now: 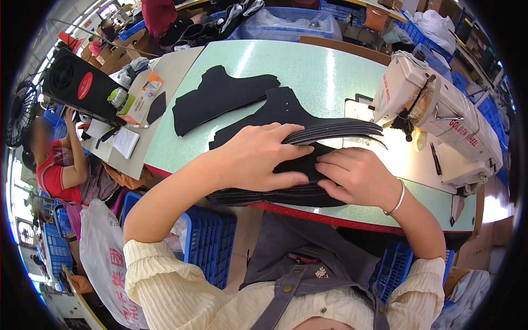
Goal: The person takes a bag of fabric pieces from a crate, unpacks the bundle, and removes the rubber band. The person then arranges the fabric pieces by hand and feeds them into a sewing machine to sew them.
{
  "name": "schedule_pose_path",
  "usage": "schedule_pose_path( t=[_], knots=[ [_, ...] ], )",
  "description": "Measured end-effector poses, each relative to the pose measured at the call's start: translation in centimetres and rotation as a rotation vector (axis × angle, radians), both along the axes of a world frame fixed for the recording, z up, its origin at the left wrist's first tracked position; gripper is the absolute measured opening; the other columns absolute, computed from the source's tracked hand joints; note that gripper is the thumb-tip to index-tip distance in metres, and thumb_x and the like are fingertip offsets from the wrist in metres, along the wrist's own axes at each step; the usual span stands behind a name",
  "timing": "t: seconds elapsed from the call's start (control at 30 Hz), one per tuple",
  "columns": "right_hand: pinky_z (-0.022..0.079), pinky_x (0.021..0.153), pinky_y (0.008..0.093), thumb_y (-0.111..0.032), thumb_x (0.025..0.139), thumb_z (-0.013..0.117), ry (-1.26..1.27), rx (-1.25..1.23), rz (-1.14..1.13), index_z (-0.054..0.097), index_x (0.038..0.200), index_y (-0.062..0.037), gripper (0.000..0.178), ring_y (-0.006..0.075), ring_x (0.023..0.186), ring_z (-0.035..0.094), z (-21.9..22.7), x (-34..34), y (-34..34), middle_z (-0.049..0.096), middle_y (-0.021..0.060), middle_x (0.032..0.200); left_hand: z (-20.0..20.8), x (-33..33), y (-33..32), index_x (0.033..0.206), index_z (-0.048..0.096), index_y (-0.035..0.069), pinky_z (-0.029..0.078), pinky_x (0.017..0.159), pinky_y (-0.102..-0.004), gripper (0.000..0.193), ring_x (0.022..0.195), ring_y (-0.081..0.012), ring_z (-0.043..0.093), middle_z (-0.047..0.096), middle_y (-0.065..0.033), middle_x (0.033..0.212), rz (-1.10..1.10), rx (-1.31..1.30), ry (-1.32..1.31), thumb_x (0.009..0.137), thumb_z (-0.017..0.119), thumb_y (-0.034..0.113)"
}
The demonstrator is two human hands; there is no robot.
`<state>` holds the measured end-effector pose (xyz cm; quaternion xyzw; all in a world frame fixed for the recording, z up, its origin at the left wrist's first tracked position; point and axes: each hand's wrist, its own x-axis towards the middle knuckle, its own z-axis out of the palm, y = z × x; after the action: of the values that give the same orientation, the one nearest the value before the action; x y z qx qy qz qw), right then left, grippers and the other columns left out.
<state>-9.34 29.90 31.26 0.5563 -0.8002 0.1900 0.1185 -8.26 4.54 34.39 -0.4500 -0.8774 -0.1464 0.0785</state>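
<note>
"What are the fingers doing there?"

"The left hand point(256, 154) is spread wide, its thumb down on dark cloth and its fingers up against the curled edge of a fanned stack point(341, 129) of black pieces. Whether they grip any layer, I can't tell from here."

"And the other?"

"The right hand point(355, 173) has its fingers bent, the thumb a little apart, over the black material just below that stack. The tips seem to be at an edge, but I can't see whether anything is pinched."

"So which step is this?"

"I'd call it separating or squaring up the cut pieces, not sewing. The fanned stack lies in front of the person, with a lower pile point(275, 196) along the near edge of the bench point(313, 60)."

"What does the next move call for?"

"Finding one clean edge, I'd say, and steadying the layers with one hand so the fan doesn't slide while the other works."

"Anything farther out?"

"Another black bundle point(220, 99) lies beyond, to the left. On the right stands a white sewing machine point(434, 110), with a slim dark tool point(435, 159) beside it. Neither hand touches those."
</note>
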Motion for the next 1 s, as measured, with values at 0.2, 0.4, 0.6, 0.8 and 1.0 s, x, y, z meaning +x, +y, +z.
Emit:
schedule_pose_path(
  t=[0.2, 0.4, 0.6, 0.8, 1.0],
  knots=[
    [0.052, 0.069, 0.0335, -0.011, 0.072, 0.065, 0.743, -0.290, 0.033, 0.062, 0.089, -0.0049, 0.019, 0.0220, 0.081, 0.060, 1.3, 0.3, -0.9, 0.059, 0.0070, 0.086, 0.3, -0.2, 0.3, 0.115, 0.066, 0.011, 0.052, 0.075, -0.0384, 0.034, 0.091, -0.0315, 0.064, 0.062, -0.0129, 0.113, 0.103, 0.027, -0.123, 0.081, 0.065, 0.013],
    [0.053, 0.075, 0.0301, -0.014, 0.070, 0.069, 0.162, -0.042, 0.063, 0.064, 0.095, -0.0019, 0.028, 0.0224, 0.086, 0.063, -0.6, -0.2, -0.3, 0.065, 0.0100, 0.096, 0.6, -0.5, 0.5, 0.110, 0.069, 0.010, 0.052, 0.071, -0.0378, 0.030, 0.085, -0.0310, 0.064, 0.063, -0.0119, 0.105, 0.115, 0.057, -0.184, 0.081, 0.067, 0.016],
    [0.052, 0.064, 0.0296, -0.012, 0.071, 0.071, 0.273, 0.051, -0.035, 0.064, 0.091, -0.0026, 0.023, 0.0218, 0.076, 0.064, -0.7, 0.1, -0.1, 0.064, 0.0112, 0.088, 0.4, -0.4, 0.3, 0.110, 0.068, 0.008, 0.052, 0.073, -0.0379, 0.035, 0.085, -0.0320, 0.064, 0.063, -0.0126, 0.106, 0.080, 0.049, -0.121, 0.079, 0.072, 0.024],
    [0.049, 0.060, 0.0294, -0.010, 0.068, 0.072, 0.689, -0.349, -0.173, 0.059, 0.085, -0.0058, 0.022, 0.0182, 0.068, 0.057, 0.5, -0.6, -0.8, 0.056, 0.0052, 0.078, 0.6, -0.4, 0.3, 0.109, 0.068, 0.009, 0.052, 0.073, -0.0383, 0.035, 0.086, -0.0317, 0.064, 0.063, -0.0126, 0.108, 0.113, 0.003, -0.135, 0.077, 0.072, 0.019],
    [0.051, 0.068, 0.0295, -0.016, 0.069, 0.072, 0.286, -0.047, 0.068, 0.063, 0.090, -0.0042, 0.025, 0.0191, 0.080, 0.062, -0.4, 0.3, -0.1, 0.063, 0.0070, 0.088, 0.7, -0.6, 0.3, 0.110, 0.068, 0.010, 0.052, 0.073, -0.0382, 0.035, 0.086, -0.0311, 0.064, 0.063, -0.0123, 0.108, 0.119, 0.009, -0.184, 0.076, 0.072, 0.018]
  ],
)
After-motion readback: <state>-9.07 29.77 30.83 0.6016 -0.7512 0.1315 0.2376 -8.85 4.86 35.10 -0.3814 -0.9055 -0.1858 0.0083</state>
